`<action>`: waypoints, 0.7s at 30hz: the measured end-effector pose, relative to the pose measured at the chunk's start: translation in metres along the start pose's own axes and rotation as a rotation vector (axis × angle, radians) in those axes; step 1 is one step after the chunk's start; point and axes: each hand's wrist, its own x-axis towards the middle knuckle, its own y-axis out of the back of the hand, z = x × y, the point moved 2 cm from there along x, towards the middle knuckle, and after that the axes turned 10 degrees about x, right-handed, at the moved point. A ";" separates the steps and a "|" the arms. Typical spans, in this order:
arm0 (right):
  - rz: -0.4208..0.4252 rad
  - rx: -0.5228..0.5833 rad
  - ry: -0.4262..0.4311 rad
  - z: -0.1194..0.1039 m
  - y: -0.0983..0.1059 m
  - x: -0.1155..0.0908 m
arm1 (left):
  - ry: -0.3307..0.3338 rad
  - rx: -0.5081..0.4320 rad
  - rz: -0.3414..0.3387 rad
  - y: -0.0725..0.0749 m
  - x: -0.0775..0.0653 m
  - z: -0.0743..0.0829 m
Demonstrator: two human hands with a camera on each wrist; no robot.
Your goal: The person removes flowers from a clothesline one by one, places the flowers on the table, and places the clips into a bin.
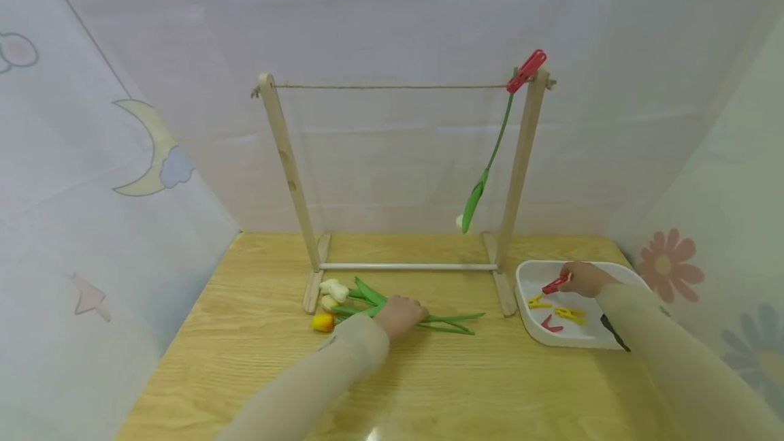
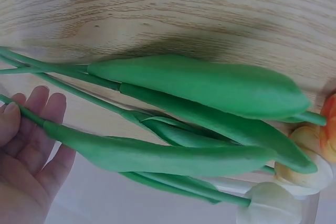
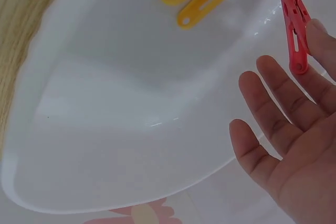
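My left hand [image 1: 399, 316] is over a bunch of tulips lying on the table, with white heads [image 1: 334, 290] and an orange-yellow one [image 1: 322, 322] at the left. In the left wrist view, thumb and fingers pinch the green stem of one tulip [image 2: 157, 153], just below its leaf. Inside the white tray [image 1: 554, 340], my right hand [image 1: 586, 279] pinches a red clothespin [image 3: 294, 32] between thumb and forefinger, its other fingers spread. Yellow clothespins [image 1: 570, 315] and another red clothespin [image 1: 552, 324] lie in the tray.
Behind the bunch stands a wooden frame [image 1: 288, 169] with a string [image 1: 392, 87] across its top. From the string's right end a tulip [image 1: 474, 203] hangs head down, held by a red clothespin [image 1: 527, 71]. A dark object [image 1: 614, 332] lies at the tray's right.
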 end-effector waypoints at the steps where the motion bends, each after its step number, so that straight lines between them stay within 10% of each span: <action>1: -0.004 -0.005 -0.012 0.001 -0.001 0.001 | 0.002 -0.002 -0.006 0.000 0.001 0.000; 21: -0.072 0.027 -0.189 0.002 -0.013 0.008 | 0.025 -0.035 -0.055 -0.008 0.009 -0.003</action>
